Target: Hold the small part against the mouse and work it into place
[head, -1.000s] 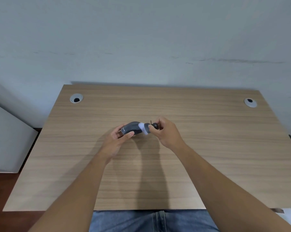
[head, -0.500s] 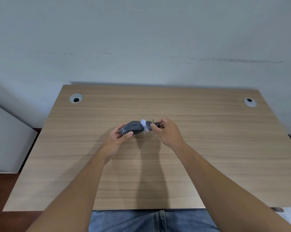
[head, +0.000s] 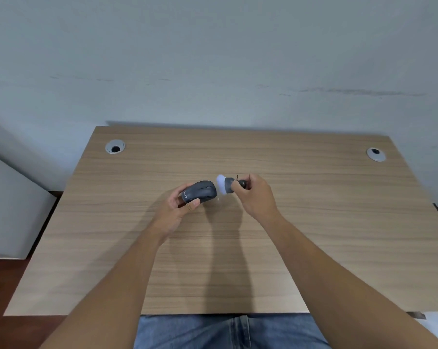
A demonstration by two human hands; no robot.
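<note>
Above the desk's (head: 313,222) middle, my left hand (head: 174,210) grips the computer mouse (head: 200,192) steady while my right hand (head: 257,195) pinches a small white-tipped brush (head: 224,185) at its front.

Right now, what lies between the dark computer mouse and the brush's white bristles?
Nothing: head view shows a narrow gap of bare wooden desk between dark grey mouse and white-bristled brush.

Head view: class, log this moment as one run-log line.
left hand holds mouse | right hand holds brush beside mouse | both above desk
</note>
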